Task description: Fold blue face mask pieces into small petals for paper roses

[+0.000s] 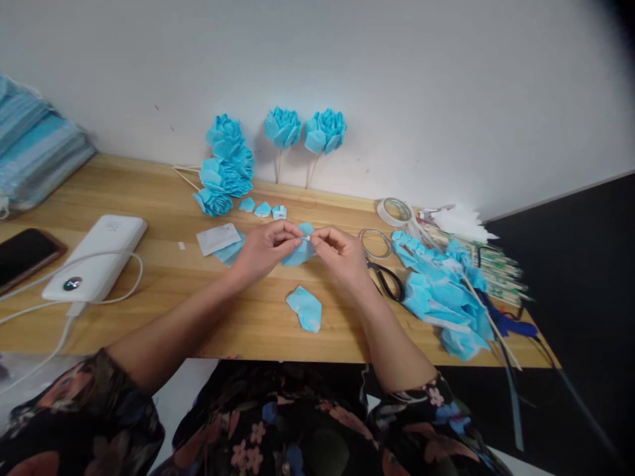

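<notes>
My left hand (266,250) and my right hand (342,256) meet over the middle of the wooden table (149,198), both pinched on one folded blue paper piece (301,250), which shows between the fingertips. A small white bit sits at the pinch point. Another folded blue piece (305,308) lies on the table just in front of my hands. Three small blue folded bits (262,209) lie behind them.
Blue paper flowers (225,165) lean on the wall, two more on sticks (303,129). Scissors (387,277), tape rolls (395,211), blue paper scraps (446,294) and sticks lie right. A white power bank (96,254), cable and phone (24,254) lie left, stacked blue sheets (34,155) beyond.
</notes>
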### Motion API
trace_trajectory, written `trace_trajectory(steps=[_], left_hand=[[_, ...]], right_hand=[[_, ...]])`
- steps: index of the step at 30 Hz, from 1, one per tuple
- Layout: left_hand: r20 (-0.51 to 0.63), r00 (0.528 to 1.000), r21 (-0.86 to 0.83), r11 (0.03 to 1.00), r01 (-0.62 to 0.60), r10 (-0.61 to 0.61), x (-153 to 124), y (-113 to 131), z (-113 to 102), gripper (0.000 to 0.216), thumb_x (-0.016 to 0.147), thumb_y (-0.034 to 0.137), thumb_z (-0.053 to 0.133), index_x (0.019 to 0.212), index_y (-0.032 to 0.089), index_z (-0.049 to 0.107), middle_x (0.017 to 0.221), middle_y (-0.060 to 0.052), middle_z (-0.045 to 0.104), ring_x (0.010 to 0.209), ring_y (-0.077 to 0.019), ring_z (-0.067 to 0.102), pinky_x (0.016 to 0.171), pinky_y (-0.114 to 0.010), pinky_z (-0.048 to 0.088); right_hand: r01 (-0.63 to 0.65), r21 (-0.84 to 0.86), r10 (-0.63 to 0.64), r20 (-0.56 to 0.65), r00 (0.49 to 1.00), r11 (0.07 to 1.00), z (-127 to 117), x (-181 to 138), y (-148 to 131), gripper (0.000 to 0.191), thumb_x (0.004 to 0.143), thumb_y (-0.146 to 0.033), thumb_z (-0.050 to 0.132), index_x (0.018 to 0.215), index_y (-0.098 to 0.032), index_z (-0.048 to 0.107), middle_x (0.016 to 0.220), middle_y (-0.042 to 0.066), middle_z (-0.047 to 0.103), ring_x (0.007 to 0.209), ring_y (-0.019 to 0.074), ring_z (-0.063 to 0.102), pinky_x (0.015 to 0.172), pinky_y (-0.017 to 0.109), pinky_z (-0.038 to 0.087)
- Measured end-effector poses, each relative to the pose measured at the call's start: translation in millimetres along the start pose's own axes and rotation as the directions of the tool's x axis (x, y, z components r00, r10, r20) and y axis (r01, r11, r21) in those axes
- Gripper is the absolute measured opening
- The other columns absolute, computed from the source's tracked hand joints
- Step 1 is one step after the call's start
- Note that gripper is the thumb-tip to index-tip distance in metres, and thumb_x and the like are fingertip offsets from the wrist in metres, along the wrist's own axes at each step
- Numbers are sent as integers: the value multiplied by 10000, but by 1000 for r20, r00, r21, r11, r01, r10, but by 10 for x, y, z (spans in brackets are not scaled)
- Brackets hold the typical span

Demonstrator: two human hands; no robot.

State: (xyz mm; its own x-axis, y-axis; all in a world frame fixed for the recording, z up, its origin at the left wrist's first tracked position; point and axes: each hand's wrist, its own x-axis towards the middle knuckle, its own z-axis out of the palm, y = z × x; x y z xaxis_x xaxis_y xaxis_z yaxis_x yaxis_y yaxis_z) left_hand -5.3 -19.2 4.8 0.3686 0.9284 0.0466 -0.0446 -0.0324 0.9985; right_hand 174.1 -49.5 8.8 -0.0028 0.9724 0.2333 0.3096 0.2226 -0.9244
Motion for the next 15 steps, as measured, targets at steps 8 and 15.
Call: trace_trajectory(steps=[8,15], left_hand=[[-36,962,256,933,-252,270,-4,-49,-40,124,842,293,670,820,172,685,885,-60,736,844,-177,665,762,-298,502],[233,778,393,675,-624,583,-14,9,-96,83,895,202,677,836,206,735,1082,-89,758,1005,-208,692,943,-383,498]], right_hand=[[-105,95,111,-57,992,990,-7,44,61,203,798,-391,667,735,-198,664,700,-15,645,668,129,564,676,264,470],[-167,230,196,-110,974,959,-15,93,110,221,774,-410,689,712,-204,638,639,-34,604,609,122,553,648,269,491]])
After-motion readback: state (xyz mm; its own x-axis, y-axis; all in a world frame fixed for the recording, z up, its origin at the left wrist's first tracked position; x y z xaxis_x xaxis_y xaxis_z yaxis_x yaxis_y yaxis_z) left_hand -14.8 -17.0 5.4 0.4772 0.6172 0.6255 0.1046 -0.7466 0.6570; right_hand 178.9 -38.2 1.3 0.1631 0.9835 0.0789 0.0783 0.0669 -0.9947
